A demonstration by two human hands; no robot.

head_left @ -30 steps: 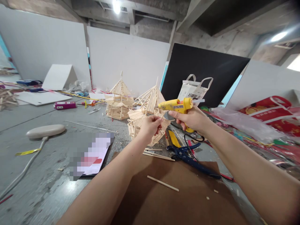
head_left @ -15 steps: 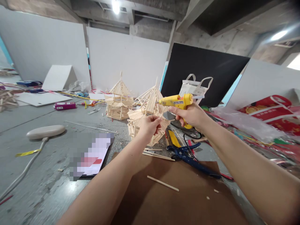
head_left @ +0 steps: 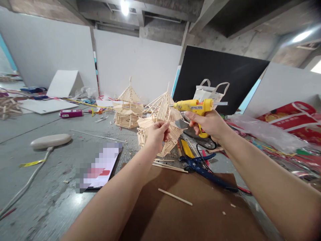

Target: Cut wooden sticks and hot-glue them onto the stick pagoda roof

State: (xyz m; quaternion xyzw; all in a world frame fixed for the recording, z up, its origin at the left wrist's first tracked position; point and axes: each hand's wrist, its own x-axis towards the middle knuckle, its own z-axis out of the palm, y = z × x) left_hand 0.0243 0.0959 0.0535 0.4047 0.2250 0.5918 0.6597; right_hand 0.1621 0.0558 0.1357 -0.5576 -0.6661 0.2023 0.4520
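Observation:
My right hand point(head_left: 209, 124) is wrapped around the handle of a yellow hot glue gun point(head_left: 193, 106), and a clear glue stick point(head_left: 222, 103) pokes from its back. Its nozzle points left, close to the roof of the nearer pavilion model point(head_left: 164, 105) built of thin wooden sticks. In front of that model my left hand point(head_left: 159, 132) is closed, thumb and finger pinched together; whatever they hold is hidden. The hand covers part of the model's lower tier. Behind it to the left stands a second stick pavilion point(head_left: 129, 108).
Blue-handled pliers point(head_left: 205, 172) and several loose wooden sticks point(head_left: 170, 166) lie near a brown board point(head_left: 195, 214). A phone point(head_left: 104, 167) and a white oval device point(head_left: 51, 141) with a cable are on the left. Red packaging point(head_left: 293, 117) and plastic crowd the right.
The glue gun in my right hand has shifted slightly right, and more of the glue stick shows behind it. My left hand stays pinched by the model, turned slightly.

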